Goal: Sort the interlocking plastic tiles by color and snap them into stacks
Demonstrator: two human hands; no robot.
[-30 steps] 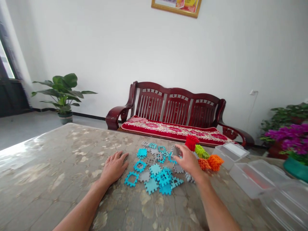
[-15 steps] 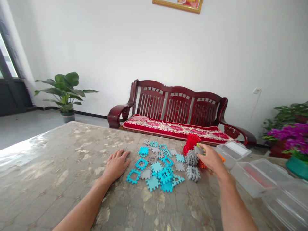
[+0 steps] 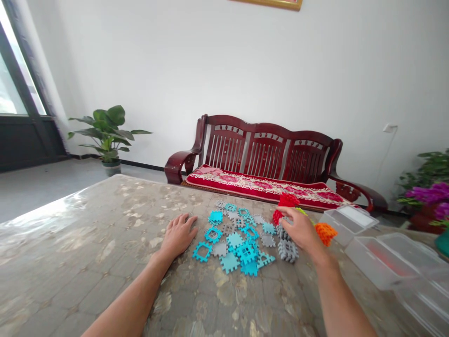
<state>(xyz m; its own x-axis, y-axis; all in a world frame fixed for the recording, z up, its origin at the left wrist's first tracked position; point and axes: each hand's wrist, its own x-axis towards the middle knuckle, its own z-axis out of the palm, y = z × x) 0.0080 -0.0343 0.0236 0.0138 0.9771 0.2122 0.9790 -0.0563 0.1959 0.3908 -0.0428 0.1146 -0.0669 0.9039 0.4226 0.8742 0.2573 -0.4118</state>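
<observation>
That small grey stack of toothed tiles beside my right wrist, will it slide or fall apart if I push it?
The grey stack looks like thin plastic tiles, so it is probably light and stiff. The table is glossy, so it would likely slide, not roll. Whether its tiles interlock is unclear; if loose, a push may scatter them.

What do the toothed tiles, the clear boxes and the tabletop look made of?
Blue toothed tiles: likely moulded plastic, matte, with uniform colour and crisp notched edges. Clear boxes: thin transparent plastic, with see-through walls. Tabletop: glossy, mirroring window light; the marbled pattern could be stone or a printed vinyl cover, cannot tell.
</observation>
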